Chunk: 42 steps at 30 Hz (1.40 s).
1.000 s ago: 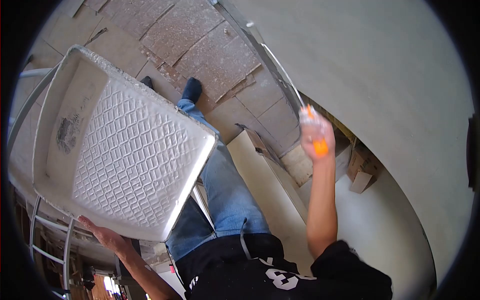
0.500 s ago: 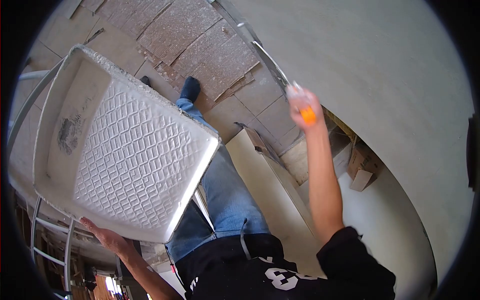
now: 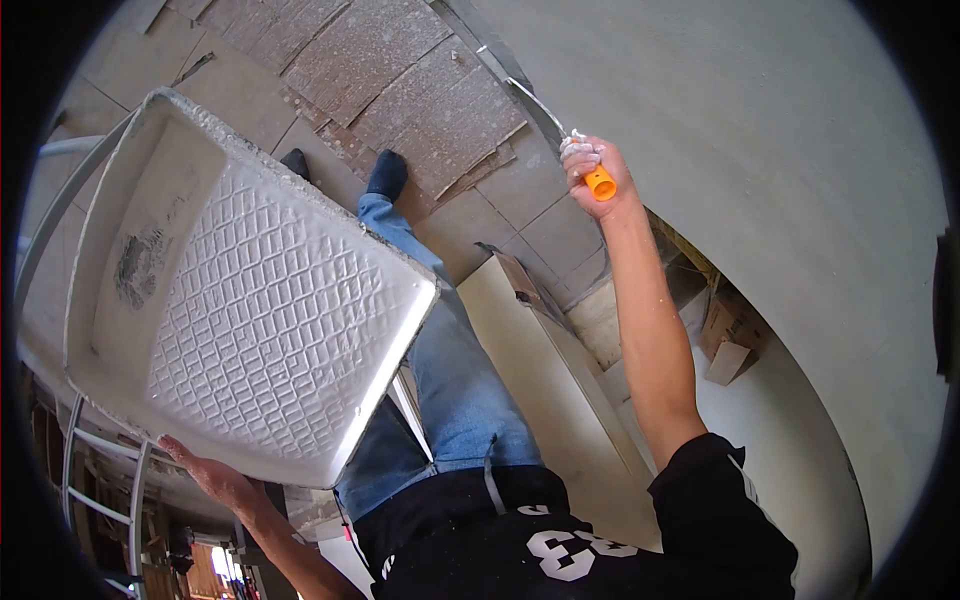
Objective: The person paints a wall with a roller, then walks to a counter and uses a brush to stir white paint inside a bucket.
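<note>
My right hand (image 3: 597,178) is closed round the orange handle of a paint roller (image 3: 600,184), out in front beside the grey-green wall. The roller's bent wire arm points away towards the wall edge; its sleeve is hard to make out. White paint marks my fingers. At the left, my left hand (image 3: 215,480) grips the near lower edge of a large paint tray (image 3: 265,320), its fingers partly hidden beneath. White paint coats the tray's diamond-ribbed slope, and a dark worn patch shows in its deep end.
A pale metal ladder or frame (image 3: 135,500) stands at the left, by the tray. Paint-spattered cardboard sheets (image 3: 400,80) cover floor tiles ahead. A long pale panel or box (image 3: 560,370) lies beside my leg, and a cardboard box (image 3: 730,335) sits under the wall's edge (image 3: 740,150).
My right hand has moved slightly up and away with the paint roller, and its handle end now faces me more clearly. The left hand and tray have barely moved.
</note>
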### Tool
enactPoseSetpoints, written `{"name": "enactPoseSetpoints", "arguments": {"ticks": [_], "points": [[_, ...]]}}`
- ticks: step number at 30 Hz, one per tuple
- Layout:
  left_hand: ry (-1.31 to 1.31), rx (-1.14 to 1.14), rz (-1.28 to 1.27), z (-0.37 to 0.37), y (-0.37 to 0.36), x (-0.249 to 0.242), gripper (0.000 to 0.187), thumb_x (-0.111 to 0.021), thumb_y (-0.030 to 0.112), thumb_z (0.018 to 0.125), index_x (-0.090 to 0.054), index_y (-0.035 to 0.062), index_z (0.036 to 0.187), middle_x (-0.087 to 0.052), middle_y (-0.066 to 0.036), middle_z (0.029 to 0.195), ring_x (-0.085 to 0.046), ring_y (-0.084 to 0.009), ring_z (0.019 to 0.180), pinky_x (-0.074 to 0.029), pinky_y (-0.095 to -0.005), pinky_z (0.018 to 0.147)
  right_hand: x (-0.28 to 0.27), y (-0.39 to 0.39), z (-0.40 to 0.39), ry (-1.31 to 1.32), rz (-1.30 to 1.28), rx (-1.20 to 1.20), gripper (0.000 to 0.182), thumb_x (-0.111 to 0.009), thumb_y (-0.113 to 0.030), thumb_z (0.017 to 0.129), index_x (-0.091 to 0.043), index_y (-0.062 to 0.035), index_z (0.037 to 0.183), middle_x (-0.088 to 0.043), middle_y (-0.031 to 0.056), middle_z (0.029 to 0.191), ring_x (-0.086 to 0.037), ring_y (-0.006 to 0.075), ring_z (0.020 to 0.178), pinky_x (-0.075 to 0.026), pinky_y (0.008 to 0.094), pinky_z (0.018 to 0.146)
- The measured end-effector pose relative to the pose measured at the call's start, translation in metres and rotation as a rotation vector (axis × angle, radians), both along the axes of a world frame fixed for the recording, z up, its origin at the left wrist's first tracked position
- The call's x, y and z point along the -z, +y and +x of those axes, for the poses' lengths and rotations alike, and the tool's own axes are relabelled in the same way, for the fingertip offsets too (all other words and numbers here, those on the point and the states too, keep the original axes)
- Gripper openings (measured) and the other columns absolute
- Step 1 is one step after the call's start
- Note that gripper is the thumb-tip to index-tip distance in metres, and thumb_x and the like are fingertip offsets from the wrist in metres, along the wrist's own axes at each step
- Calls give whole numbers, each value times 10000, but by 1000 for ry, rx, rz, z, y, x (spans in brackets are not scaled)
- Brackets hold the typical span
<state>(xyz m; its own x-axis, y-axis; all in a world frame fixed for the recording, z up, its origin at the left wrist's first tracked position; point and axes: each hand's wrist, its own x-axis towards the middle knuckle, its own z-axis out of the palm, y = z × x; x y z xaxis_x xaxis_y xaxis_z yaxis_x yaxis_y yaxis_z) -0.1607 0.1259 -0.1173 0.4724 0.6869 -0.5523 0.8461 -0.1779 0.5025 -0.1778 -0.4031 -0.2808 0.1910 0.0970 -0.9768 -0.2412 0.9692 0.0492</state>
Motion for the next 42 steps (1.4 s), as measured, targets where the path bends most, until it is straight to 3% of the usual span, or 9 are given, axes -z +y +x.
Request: {"name": "enactPoseSetpoints", "arguments": {"ticks": [6,11,19,24,28,30,38,40,42], "points": [[15,-37,54,4,-10,0,665,-268,489,998,-103,87,1501,-129,-75,1557,-183,-240,1414,-151,-406,1157,-72,7,-46,-76,79,27,216,-480,-142,941,-426,-102,736,-425,-46,585,-413,40,433,-372,161,390],[5,10,31,-2,2,-1,631,-255,455,1006,-102,98,1503,-137,-63,1558,-187,-234,1414,-150,-407,1159,18,-3,-2,-5,-44,-81,191,-471,-137,949,-446,-90,766,-420,-47,585,-410,38,429,-363,160,382],[40,29,129,-4,4,0,625,-246,464,1005,-127,102,1501,-151,-55,1558,-192,-228,1415,-160,-384,1157,-73,-8,-9,18,-51,-93,202,-440,-121,961,-442,-79,763,-425,-37,580,-408,29,421,-329,156,354],[8,19,63,2,0,-1,636,-245,481,1003,-141,96,1499,-163,-55,1555,-207,-228,1409,-166,-381,1154,-7,15,31,46,-105,-103,200,-446,-114,947,-434,-85,750,-428,-34,586,-408,44,428,-363,183,377],[-13,-1,23,-2,7,5,672,-270,501,998,-154,59,1491,-182,-86,1546,-221,-234,1401,-165,-375,1152,-90,29,-7,-37,-264,-174,174,-452,-142,953,-468,-68,795,-422,-33,593,-399,51,425,-363,185,378],[-41,-6,-39,-3,7,4,694,-284,511,994,-154,39,1487,-186,-101,1542,-227,-241,1396,-165,-374,1150,-142,37,-17,-21,-81,17,160,-454,-159,956,-483,-68,829,-416,-32,592,-397,49,423,-358,184,373],[-150,34,-174,-10,19,12,719,-294,511,993,-174,-17,1466,-209,-143,1526,-246,-265,1383,-190,-376,1141,-17,32,8,-72,-125,-58,194,-462,-138,941,-422,-104,754,-399,-35,584,-408,48,436,-372,189,400],[-151,34,-132,-12,17,12,722,-293,513,993,-180,-24,1462,-222,-151,1518,-259,-266,1376,-201,-379,1137,-75,45,-3,-143,-275,-157,162,-469,-141,940,-457,-85,788,-399,-35,584,-407,50,435,-376,183,398],[-144,13,-129,-8,13,14,725,-292,515,992,-181,-26,1461,-227,-154,1515,-268,-267,1371,-209,-381,1134,-135,41,-16,-92,-46,88,137,-465,-147,945,-498,-62,843,-401,-38,586,-395,52,427,-344,185,381]]}}
